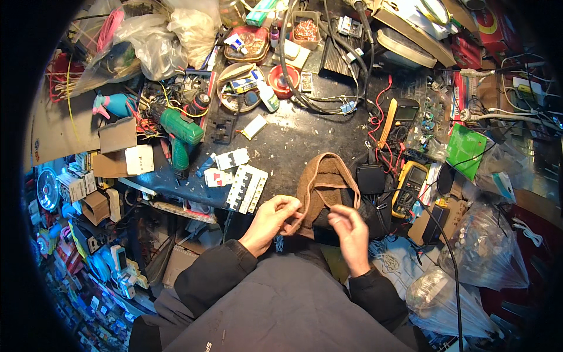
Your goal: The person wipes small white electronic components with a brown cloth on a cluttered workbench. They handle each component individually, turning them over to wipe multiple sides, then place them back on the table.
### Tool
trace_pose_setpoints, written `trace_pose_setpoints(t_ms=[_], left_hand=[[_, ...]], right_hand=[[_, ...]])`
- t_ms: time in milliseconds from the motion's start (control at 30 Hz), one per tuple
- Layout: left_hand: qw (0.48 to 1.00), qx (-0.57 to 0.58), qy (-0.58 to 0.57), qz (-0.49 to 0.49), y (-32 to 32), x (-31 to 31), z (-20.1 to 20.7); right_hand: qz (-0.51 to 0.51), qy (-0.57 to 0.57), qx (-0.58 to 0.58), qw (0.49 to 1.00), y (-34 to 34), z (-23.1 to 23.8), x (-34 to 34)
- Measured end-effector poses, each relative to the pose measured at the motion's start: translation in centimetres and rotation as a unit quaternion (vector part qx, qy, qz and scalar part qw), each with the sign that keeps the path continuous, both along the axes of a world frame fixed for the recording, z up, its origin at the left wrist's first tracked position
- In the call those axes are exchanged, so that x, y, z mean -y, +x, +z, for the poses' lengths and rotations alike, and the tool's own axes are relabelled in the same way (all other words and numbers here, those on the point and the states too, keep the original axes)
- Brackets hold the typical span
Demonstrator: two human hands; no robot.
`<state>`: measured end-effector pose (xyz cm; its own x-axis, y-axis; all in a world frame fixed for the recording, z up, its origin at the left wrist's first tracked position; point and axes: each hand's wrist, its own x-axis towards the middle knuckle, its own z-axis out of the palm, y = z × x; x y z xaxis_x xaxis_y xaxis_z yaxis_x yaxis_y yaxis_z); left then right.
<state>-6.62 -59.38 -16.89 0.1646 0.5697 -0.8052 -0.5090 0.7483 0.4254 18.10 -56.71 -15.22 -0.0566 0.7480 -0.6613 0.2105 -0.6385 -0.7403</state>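
A brown fuzzy cloth piece (316,185) with a lighter bound edge stands in a loop at the bench's front edge, its inner side showing. I can't make out what kind of article it is. My left hand (271,222) pinches the bound edge at its near left side. My right hand (350,234) hovers at the near right of the cloth, thumb and forefinger drawn together by the binding. Anything between those fingertips is too small to see. Dark fabric (375,205) lies directly right of the cloth.
Left of the cloth lie a row of white circuit breakers (247,188) and a green cordless drill (180,138). To the right are a yellow multimeter (409,189), red test leads (380,120) and a green board (466,151). Thick black cables (284,53) hang at the back.
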Motion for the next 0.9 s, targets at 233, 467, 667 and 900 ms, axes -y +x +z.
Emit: trace_pose_setpoints(t_ms=[233, 467, 667, 900], left_hand=[[0.959, -0.162, 0.067, -0.221, 1.6, -0.1, 0.3], [0.951, 0.081, 0.238, -0.179, 1.8, -1.0, 8.2], [0.918, 0.149, 0.312, -0.195, 3.1, -1.9, 12.2], [0.977, 0.060, 0.204, 0.009, 1.4, -3.0, 12.5]], right_hand=[[-0.049, -0.126, -0.003, 0.991, -0.5, -4.8, 3.9], [-0.056, -0.145, -0.229, 0.961, 1.4, -8.4, 5.1], [0.103, -0.110, -0.284, 0.947, -1.2, -9.3, 3.8], [0.197, -0.062, -0.289, 0.935, -0.4, -3.3, 0.2]])
